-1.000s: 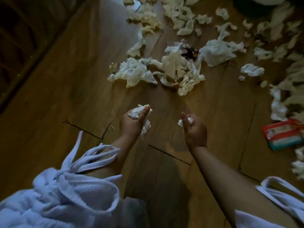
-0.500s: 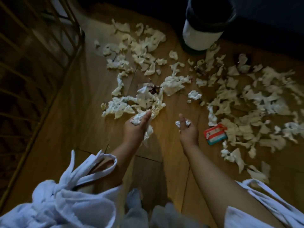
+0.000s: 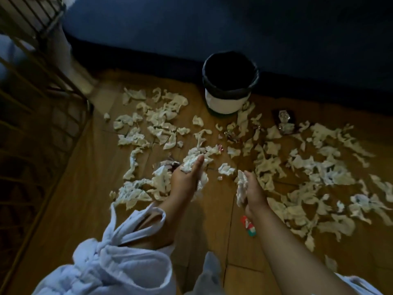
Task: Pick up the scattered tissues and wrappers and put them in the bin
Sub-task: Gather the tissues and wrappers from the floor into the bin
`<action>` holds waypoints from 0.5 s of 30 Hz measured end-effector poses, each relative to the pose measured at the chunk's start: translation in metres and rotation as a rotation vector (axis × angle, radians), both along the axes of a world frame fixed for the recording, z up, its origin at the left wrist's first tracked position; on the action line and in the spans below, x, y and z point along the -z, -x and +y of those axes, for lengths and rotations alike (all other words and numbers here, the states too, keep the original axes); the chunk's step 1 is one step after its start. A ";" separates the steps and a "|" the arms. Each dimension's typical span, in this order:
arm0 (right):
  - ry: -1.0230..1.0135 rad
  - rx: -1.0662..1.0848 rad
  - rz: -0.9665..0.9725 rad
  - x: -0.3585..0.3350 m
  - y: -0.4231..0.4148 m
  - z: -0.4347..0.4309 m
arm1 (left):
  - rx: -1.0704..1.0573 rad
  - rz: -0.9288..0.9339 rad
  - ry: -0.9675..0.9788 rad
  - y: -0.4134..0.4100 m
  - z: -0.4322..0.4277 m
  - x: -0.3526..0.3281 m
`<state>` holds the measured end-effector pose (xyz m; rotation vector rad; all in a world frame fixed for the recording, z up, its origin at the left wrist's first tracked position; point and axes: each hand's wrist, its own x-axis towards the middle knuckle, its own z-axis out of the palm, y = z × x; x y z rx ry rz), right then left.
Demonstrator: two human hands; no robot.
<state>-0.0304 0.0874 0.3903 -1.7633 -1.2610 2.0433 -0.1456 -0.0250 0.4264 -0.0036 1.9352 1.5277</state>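
Floor (image 3: 89, 205) w/ tissues (image 3: 314, 167) spread wide in front of bin (image 3: 228, 86): cleanup barely begun.
Bin upright, looks empty; most tissues lie near it, wrappers (image 3: 285, 121) just right of it. Well short of bin, left hand (image 3: 187, 177) clenches a wad (image 3: 192, 161), right hand (image 3: 253, 192) grips a tissue strip (image 3: 241, 188); neither binned yet.

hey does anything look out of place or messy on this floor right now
Yes. Torn white tissue scraps are strewn over the wooden plank floor, and a red and green wrapper lies near the right hand. The round white bin with a black liner stands upright. Both hands clutch tissue wads.
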 end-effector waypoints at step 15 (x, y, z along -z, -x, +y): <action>0.308 0.176 0.365 0.034 0.128 0.192 | 0.023 -0.196 0.001 0.107 0.185 0.033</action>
